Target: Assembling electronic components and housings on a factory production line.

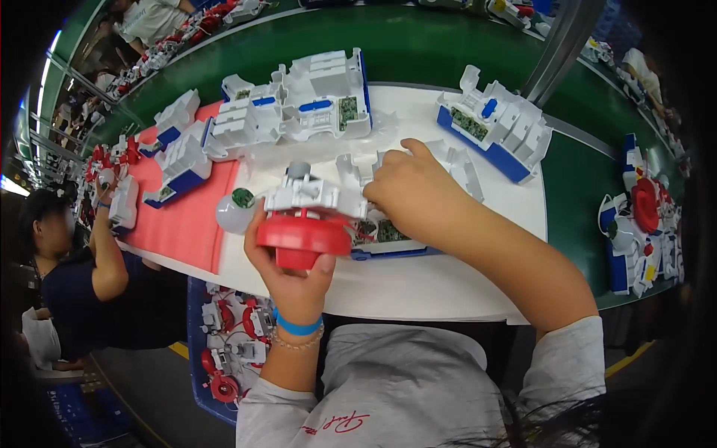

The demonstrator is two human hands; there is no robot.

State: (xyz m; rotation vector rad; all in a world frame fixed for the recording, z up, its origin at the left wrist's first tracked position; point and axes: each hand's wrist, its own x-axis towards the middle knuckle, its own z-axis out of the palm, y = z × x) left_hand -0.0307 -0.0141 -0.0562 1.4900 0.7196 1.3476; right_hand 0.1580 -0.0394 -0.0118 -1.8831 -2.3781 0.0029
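Note:
My left hand (293, 290) is closed around a red and white plastic assembly (305, 235), its round red part low in the palm and a white housing with a grey knob on top. My right hand (418, 196) is bent beside that assembly, fingertips pinched at its right side; what they hold is hidden. Beneath both hands lies an open white and blue housing shell (464, 173) with green circuit boards (385, 231) inside. Thin red wires show between the assembly and the shell. Left of the assembly rests a translucent white dome (234, 214) bearing a small green board.
Several white and blue shells (328, 97) stand along the white table's (418, 291) far side, another shell (497, 123) at far right. A red mat (190, 231) lies left. Below, a blue bin (198, 358) holds red and white assemblies. A co-worker (82, 276) sits left; a green conveyor (418, 48) runs behind.

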